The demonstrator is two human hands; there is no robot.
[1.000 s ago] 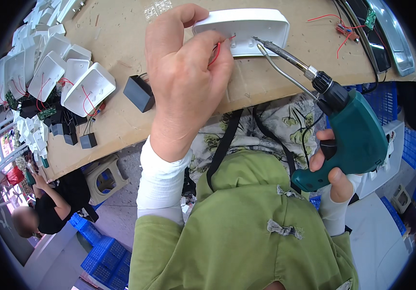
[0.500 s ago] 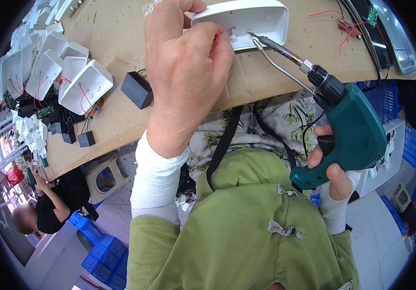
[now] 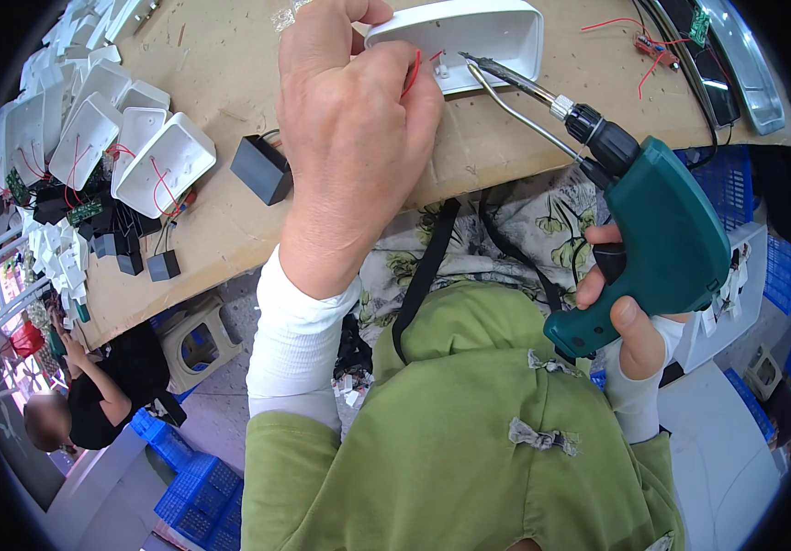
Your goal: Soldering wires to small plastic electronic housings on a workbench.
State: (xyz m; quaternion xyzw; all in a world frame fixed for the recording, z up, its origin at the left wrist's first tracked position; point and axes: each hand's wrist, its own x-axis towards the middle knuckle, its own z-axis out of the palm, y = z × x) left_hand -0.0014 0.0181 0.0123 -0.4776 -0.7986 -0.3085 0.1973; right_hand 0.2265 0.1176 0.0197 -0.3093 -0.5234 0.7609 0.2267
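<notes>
Gripping the matte green plastic soldering gun [image 3: 675, 230] at about 3 o'clock, your right hand [image 3: 634, 331] is wrapped round its handle. Your left hand [image 3: 359, 129], toward 11 o'clock, has a narrow pinch on a red wire [image 3: 415, 69], with other fingers hooked over the edge of a white case [image 3: 482, 35]. That case, smooth glossy plastic shaped like a shallow, round-cornered box, sits at 12 o'clock above the brown, scuffed bench top [image 3: 221, 55]. Its long axis runs roughly from 9 to 3 o'clock, and its hollow side faces you, toward 6.

The gun carries two slim metal parts, a sooty tip and one bent shiny tube, both pointing toward 10 o'clock into the hollow. You cannot tell whether the tip touches anything.

One dark, flat-sided block [image 3: 262, 170] lies just beside your left wrist at 10 o'clock. Beyond it, also toward 10, is a heap of white cases [image 3: 175, 165], too overlapped to count, several with thin red leads. One small green circuit board [image 3: 700, 26] lies toward 2 o'clock. One seated co-worker [image 3: 101, 409] is at 8, and ribbed blue crates [image 3: 198, 491] stand at 7.
</notes>
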